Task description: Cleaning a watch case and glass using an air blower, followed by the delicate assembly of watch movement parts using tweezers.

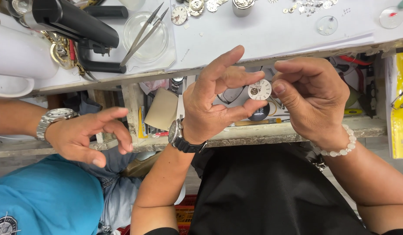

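A small round white watch dial [259, 89] with a cut-out window is held up in the air between two bare hands, seen from above. It is pinched at its edge by the thumb and bent forefinger of the left hand [214, 102], whose remaining fingers are spread upward. The right hand [312, 98] is curled beside it, its fingertips touching or very nearly touching the dial's right edge; exact contact cannot be told.

The dial is held over an open drawer [253, 130] crowded with tools, just below the edge of a white-covered table [275, 32]. On the table lie tweezers [142, 35] across a clear glass dish [145, 37], and scattered tiny watch parts [312, 6]. At the left, another person's hand [86, 135], wearing a steel wristwatch, hovers apart.

The risk is judged to lie in the light edge grip: a slip could let the dial drop into the cluttered drawer, where it might be scratched or lost. Its printed face could be smudged by fingertips. Thin metal could be bent by too firm a pinch.
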